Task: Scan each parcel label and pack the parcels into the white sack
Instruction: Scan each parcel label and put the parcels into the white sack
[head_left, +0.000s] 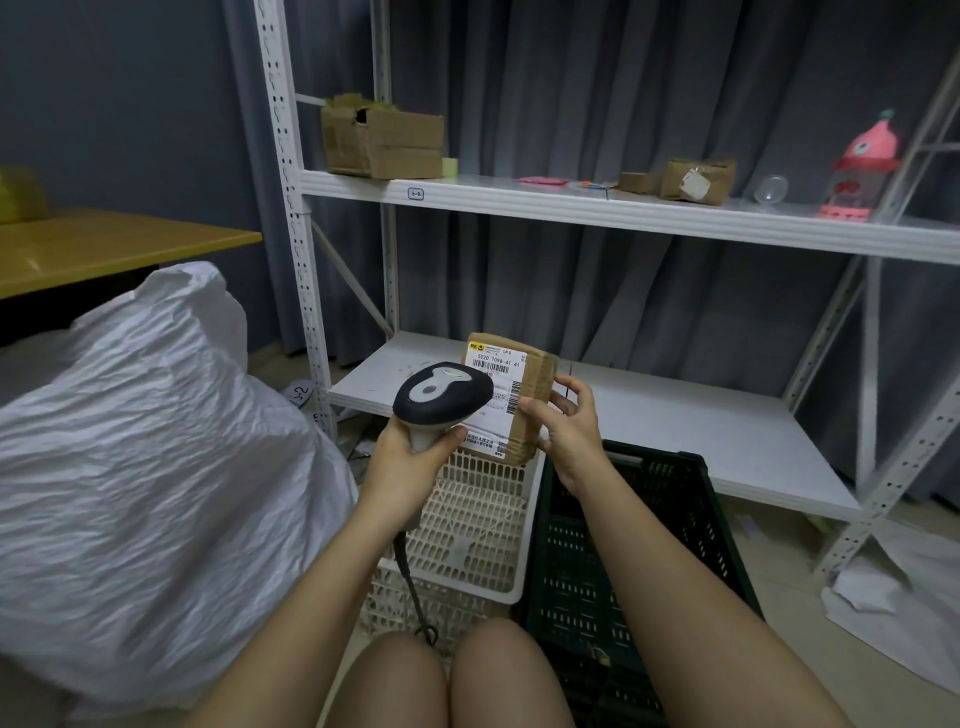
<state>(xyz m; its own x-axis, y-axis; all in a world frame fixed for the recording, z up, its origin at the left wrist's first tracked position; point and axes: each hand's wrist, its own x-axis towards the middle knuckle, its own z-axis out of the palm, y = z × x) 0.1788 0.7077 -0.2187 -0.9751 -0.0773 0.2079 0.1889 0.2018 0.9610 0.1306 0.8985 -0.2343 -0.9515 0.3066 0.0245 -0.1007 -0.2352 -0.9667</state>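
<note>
With the left hand (410, 457) wrapped round the scanner (441, 397) and the right hand (566, 426) pinching the parcel (524, 384) at 3 o'clock, the scanner head covering the label (496, 364) could spoil the read.

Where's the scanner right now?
Head view, centre: the scanner is gripped in the left hand, just left of the parcel the right hand holds above the white basket.
</note>
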